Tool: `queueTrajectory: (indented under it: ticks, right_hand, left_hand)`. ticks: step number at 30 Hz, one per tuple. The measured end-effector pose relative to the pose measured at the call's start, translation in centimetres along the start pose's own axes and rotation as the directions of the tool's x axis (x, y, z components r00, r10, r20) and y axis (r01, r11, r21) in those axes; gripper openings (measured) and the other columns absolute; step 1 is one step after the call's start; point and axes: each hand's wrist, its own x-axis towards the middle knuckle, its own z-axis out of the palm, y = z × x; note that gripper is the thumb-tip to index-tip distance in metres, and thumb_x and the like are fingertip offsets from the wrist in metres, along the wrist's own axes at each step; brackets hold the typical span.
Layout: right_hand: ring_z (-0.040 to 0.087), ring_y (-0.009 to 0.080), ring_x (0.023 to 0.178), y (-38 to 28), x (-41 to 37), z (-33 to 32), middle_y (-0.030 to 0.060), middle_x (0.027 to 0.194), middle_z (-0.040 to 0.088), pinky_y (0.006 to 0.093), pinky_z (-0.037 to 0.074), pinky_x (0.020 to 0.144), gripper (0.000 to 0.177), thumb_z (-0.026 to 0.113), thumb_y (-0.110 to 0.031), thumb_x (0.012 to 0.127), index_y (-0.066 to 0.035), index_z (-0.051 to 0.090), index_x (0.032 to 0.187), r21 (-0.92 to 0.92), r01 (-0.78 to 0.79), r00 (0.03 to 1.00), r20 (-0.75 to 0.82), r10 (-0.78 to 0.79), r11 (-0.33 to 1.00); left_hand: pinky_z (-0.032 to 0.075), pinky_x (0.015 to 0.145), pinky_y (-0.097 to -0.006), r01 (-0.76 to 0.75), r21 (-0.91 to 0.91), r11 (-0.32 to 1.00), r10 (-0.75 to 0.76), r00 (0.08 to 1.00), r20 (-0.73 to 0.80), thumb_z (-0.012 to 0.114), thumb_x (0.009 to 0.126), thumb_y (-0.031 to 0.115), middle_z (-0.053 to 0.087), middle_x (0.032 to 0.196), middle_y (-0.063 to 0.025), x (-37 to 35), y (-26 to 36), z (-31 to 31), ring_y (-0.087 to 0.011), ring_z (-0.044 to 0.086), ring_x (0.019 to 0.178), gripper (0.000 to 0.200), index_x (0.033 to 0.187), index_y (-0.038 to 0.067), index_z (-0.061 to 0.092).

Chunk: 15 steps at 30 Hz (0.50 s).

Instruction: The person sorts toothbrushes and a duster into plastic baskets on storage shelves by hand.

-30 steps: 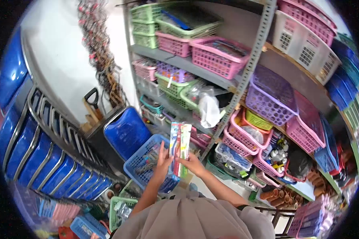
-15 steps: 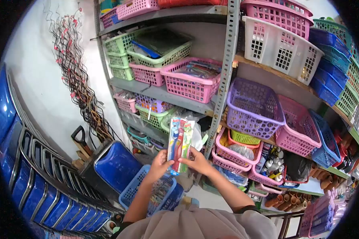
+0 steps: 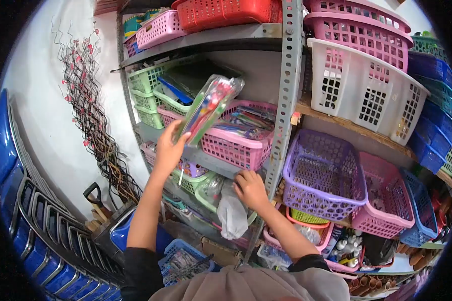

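Observation:
My left hand is closed round the lower end of several toothbrushes in clear plastic packs, raised and tilted before the shelf. Behind the packs stands a pink basket with many more packed toothbrushes in it. My right hand is at the front edge of the grey shelf, below that basket. Its fingers are loosely bent and hold nothing that I can see. A white plastic bag hangs just under it.
Green baskets are stacked to the left on the same shelf. A perforated metal post divides it from the right-hand shelves, where a purple basket sits. Blue chairs line the left side; a blue basket stands low.
Both hands held the toothbrush packs low in front of me. Now the left hand alone has them, higher and further left; the right hand has let go and is by the shelf edge.

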Motion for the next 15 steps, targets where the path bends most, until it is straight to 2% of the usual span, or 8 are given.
queueTrajectory:
  ticks: [1,2,4,5,6,8,9,15]
  right_hand:
    - [0.052,0.0268,0.091,0.3,0.0,0.2,0.0087,0.096,0.055,0.0373,0.042,0.075,0.019,0.065,-0.013,0.073,-0.005,0.058,0.089,-0.016,0.007,1.000,-0.019,-0.007,1.000]
    - [0.052,0.0266,0.091,0.7,-0.1,0.4,0.0086,0.096,0.054,0.0375,0.042,0.075,0.020,0.065,-0.014,0.073,-0.005,0.057,0.090,-0.032,0.011,0.999,-0.038,-0.012,0.999]
    - [0.052,0.0261,0.092,1.3,-0.1,1.0,0.0086,0.096,0.054,0.0383,0.042,0.075,0.021,0.064,-0.015,0.074,-0.005,0.057,0.092,-0.046,0.010,1.000,-0.029,-0.012,0.999]
    - [0.052,0.0261,0.091,1.3,-0.1,1.2,0.0087,0.096,0.054,0.0383,0.042,0.075,0.022,0.064,-0.015,0.074,-0.004,0.057,0.092,-0.058,-0.011,1.000,-0.028,0.010,0.998]
    - [0.052,0.0262,0.091,1.4,-0.1,1.4,0.0087,0.096,0.054,0.0382,0.042,0.075,0.023,0.063,-0.015,0.074,-0.004,0.056,0.093,-0.070,-0.034,0.999,-0.027,0.032,0.997]
    - [0.052,0.0254,0.088,1.5,0.1,1.8,0.0079,0.093,0.055,0.0377,0.043,0.073,0.021,0.063,-0.015,0.075,-0.003,0.058,0.091,-0.088,-0.043,0.998,-0.056,0.039,0.995]
    - [0.052,0.0246,0.086,1.5,0.1,2.0,0.0076,0.090,0.053,0.0380,0.043,0.073,0.020,0.062,-0.016,0.076,-0.004,0.058,0.091,-0.084,-0.043,0.996,-0.076,0.036,0.996]
    - [0.051,0.0231,0.082,1.7,0.3,2.2,0.0078,0.082,0.050,0.0363,0.042,0.070,0.021,0.061,-0.018,0.077,-0.001,0.060,0.089,-0.096,-0.005,0.993,-0.121,-0.007,0.995]
  left_hand:
    - [0.045,0.084,-0.0307,-0.110,0.092,0.990,0.111,0.994,-0.010,0.062,0.080,0.001,0.061,0.104,-0.0107,1.6,-0.3,0.8,-0.0175,0.058,0.096,0.030,0.109,-0.001,0.054]
    - [0.045,0.084,-0.0307,-0.113,0.088,0.990,0.115,0.993,-0.012,0.062,0.080,0.001,0.061,0.104,-0.0107,3.0,-0.6,1.7,-0.0175,0.058,0.096,0.030,0.109,-0.001,0.054]
    - [0.045,0.083,-0.0314,-0.232,0.185,0.955,0.244,0.969,-0.043,0.063,0.080,0.004,0.061,0.102,-0.0132,5.5,-1.6,3.6,-0.0206,0.060,0.095,0.028,0.107,0.000,0.056]
    - [0.045,0.082,-0.0323,-0.256,0.246,0.935,0.274,0.961,-0.041,0.064,0.078,0.005,0.060,0.101,-0.0148,6.7,-2.4,4.5,-0.0271,0.059,0.094,0.029,0.106,0.000,0.056]
    - [0.045,0.082,-0.0323,-0.253,0.241,0.937,0.270,0.962,-0.040,0.064,0.078,0.005,0.060,0.101,-0.0148,7.9,-3.1,5.4,-0.0271,0.059,0.094,0.029,0.106,0.000,0.056]
    - [0.045,0.082,-0.0341,-0.348,0.372,0.861,0.346,0.935,0.073,0.063,0.077,0.004,0.058,0.100,-0.0151,9.8,-4.2,7.0,-0.0317,0.058,0.093,0.030,0.106,0.001,0.056]
    - [0.045,0.081,-0.0364,-0.332,0.390,0.859,0.317,0.943,0.104,0.062,0.075,0.004,0.056,0.100,-0.0162,10.6,-4.6,7.9,-0.0353,0.055,0.093,0.031,0.106,0.001,0.056]
    - [0.045,0.080,-0.0415,-0.411,0.479,0.776,0.323,0.910,0.258,0.061,0.072,0.005,0.056,0.100,-0.0160,14.0,-7.8,13.4,-0.0368,0.055,0.094,0.030,0.102,0.004,0.058]
